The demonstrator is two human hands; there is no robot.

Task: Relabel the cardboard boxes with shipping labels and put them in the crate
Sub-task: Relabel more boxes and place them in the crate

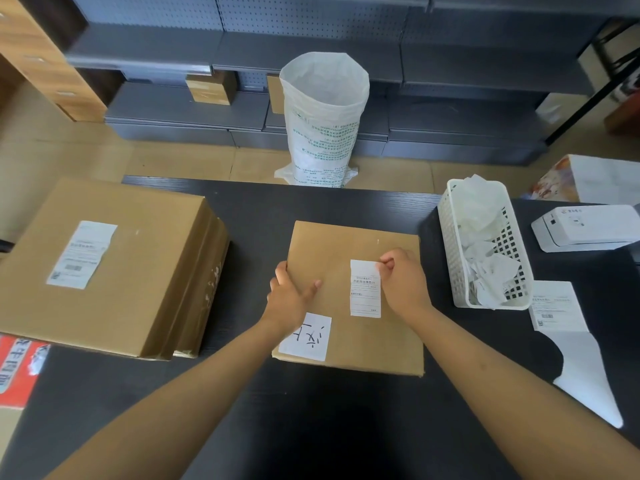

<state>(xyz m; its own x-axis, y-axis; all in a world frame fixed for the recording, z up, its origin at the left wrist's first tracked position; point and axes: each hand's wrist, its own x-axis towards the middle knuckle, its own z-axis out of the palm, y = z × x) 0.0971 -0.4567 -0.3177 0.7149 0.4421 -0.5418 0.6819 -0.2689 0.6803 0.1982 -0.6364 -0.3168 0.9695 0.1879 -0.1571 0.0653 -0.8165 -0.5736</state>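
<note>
Flat brown cardboard box [356, 299] lies on the dark worktop [249, 209] directly under both hands. Small white printed shipping label [365, 288] sits on the box top, long axis running away from the person, just left of the right hand [403, 280] and well right of the left hand [291, 296]. Right hand pinches the label's far right corner with curled fingertips; likely peeling it. Left hand lies fairly flat, fingers over the box's left edge, steadying it. Right hand is nearer; the peel probably runs leftward across the label's short axis.
</note>
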